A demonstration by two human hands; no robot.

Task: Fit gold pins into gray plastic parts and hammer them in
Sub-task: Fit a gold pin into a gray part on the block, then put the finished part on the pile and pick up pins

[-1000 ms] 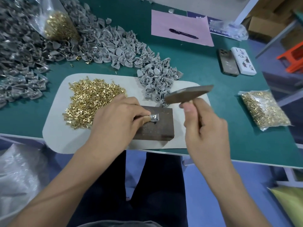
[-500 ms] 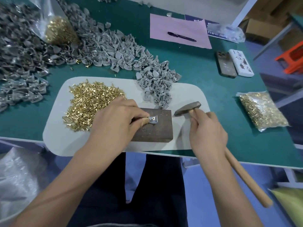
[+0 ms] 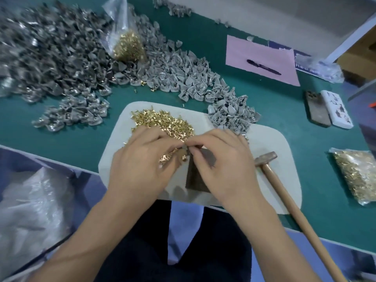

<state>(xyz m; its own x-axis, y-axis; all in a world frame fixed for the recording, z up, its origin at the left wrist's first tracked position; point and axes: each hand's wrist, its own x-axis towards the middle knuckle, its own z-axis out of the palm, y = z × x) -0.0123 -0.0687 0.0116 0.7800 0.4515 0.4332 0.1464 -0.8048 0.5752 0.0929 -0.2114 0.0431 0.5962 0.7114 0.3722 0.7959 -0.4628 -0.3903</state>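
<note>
Both hands meet over mat (image 3: 270,143) center, fitting stage, not hammering. Left hand (image 3: 138,165) pinches a gray part (image 3: 183,152) w/ loose pins cupped under the fingers, prob. so next pin is ready w/o reaching. Right hand (image 3: 219,165) pinches at same spot from 3 o'clock, fingertips together on what looks like a pin going into the part; too small to confirm. Block (image 3: 195,178) directly beneath, so part can drop straight onto it for striking. Hammer (image 3: 284,192) parked at 3 o'clock, handle off counter (image 3: 305,119) edge toward right hand, quick regrab. Pin pile (image 3: 162,123) at 11 o'clock, unfitted parts (image 3: 232,115) at 1 o'clock, both w/in easy reach. Bagged pins (image 3: 358,176) far at 3 o'clock, reserve.
</note>
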